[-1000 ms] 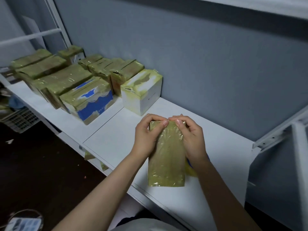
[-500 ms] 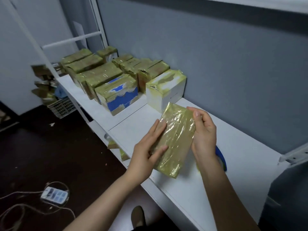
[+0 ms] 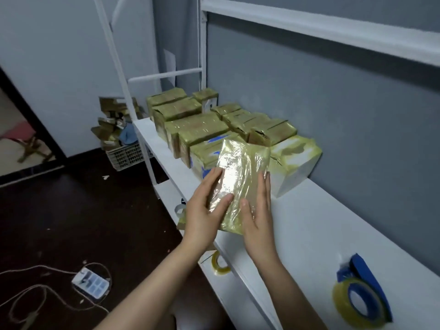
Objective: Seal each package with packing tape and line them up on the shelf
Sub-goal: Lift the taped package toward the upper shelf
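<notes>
Since half a second ago the package [image 3: 240, 182] has travelled up and away from me, and it now overlaps the near end of the row of sealed packages [image 3: 197, 125] instead of hanging over bare shelf. My view has swung too, so the blue tape dispenser [image 3: 362, 291] shows in full on the white shelf [image 3: 333, 222], well apart from the hands on the right. In the head view, I see the package, wrapped in glossy yellowish tape, held clear of the shelf between both hands and tilted slightly to the right. The left hand [image 3: 204, 215] lies along its left edge, fingers [image 3: 213, 177] straight and close together, the thumb laid across the front face. The right hand [image 3: 258, 225] mirrors it on the right edge, fingers straight and together, thumb resting on the front. Just beside the package, to the right, stands a white box [image 3: 295, 165] with tape over its top. A loose tape roll [image 3: 220, 264] sits below the shelf edge, and a power strip [image 3: 91, 283] lies on the dark floor.
</notes>
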